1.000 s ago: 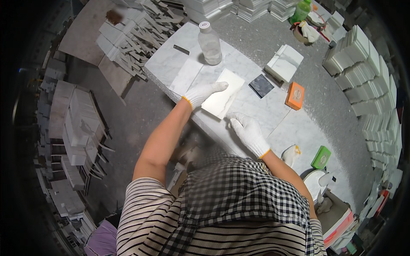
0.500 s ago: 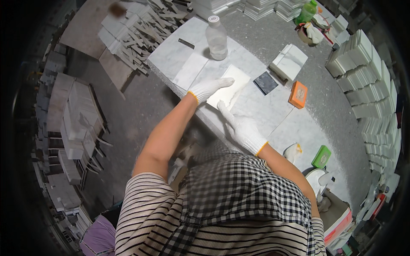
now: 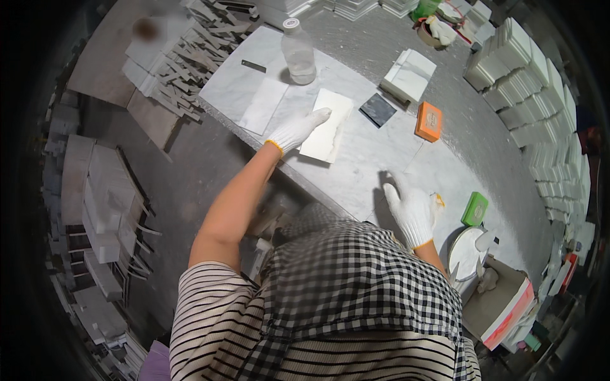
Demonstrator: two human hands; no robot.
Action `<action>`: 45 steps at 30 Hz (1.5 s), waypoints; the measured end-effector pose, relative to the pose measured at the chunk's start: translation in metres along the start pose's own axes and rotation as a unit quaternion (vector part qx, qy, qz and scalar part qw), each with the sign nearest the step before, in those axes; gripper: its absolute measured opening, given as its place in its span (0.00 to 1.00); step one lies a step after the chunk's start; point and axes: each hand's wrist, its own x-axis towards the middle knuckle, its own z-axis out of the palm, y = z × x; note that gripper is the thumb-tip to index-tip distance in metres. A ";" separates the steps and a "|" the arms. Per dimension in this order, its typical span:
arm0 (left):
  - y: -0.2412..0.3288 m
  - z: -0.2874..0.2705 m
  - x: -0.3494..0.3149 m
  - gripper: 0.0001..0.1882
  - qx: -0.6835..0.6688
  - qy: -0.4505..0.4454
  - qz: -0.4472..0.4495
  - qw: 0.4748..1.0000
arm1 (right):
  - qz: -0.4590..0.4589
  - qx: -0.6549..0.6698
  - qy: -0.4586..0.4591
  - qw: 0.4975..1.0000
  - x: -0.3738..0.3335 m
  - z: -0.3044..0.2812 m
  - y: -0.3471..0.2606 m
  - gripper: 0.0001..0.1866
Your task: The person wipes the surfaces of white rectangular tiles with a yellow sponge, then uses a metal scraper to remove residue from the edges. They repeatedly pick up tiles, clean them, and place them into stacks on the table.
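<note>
A white rectangular tile (image 3: 333, 130) with faint grey veining lies at a slant near the front edge of the marble-topped table (image 3: 356, 181). My left hand (image 3: 300, 131), in a white knitted glove with a yellow cuff, grips its left side and reaches over its top face; the fingers underneath are hidden. My right hand (image 3: 408, 211), gloved the same way, is over the table to the right of the tile, holding nothing, fingers apart. Just beyond the tile lies a dark square pad (image 3: 378, 110). Another pale tile (image 3: 264, 105) rests to the left.
A clear bottle (image 3: 298, 57) stands behind the tiles, near a dark flat strip (image 3: 253, 65). An orange box (image 3: 429, 122), a tile stack (image 3: 410, 75) and a green box (image 3: 474, 209) sit rightward. A round white dish (image 3: 467, 254) and a carton (image 3: 499, 298) are near my right arm.
My right hand has left the tile's near edge and moved right, its fingers spreading. My left hand stays on the tile. The whole view has shifted slightly.
</note>
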 end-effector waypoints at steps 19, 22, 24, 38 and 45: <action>0.036 -0.072 0.029 0.52 0.236 0.359 0.157 0.889 | 0.239 -0.061 0.125 0.961 -0.066 0.006 0.063 0.27; 0.049 -0.076 0.048 0.65 0.246 0.365 0.196 0.876 | 0.146 0.038 0.175 0.973 -0.061 0.001 0.050 0.24; 0.054 -0.075 0.064 0.69 0.203 0.344 0.202 0.894 | 0.130 0.075 0.145 0.978 -0.047 -0.008 0.017 0.20; 0.070 -0.065 0.029 0.45 0.267 0.276 0.316 0.868 | -0.231 0.022 0.001 0.973 0.070 0.027 -0.099 0.19; 0.042 -0.090 -0.061 0.37 0.429 0.149 0.255 0.853 | -0.176 -0.021 -0.039 0.983 0.073 0.060 -0.101 0.22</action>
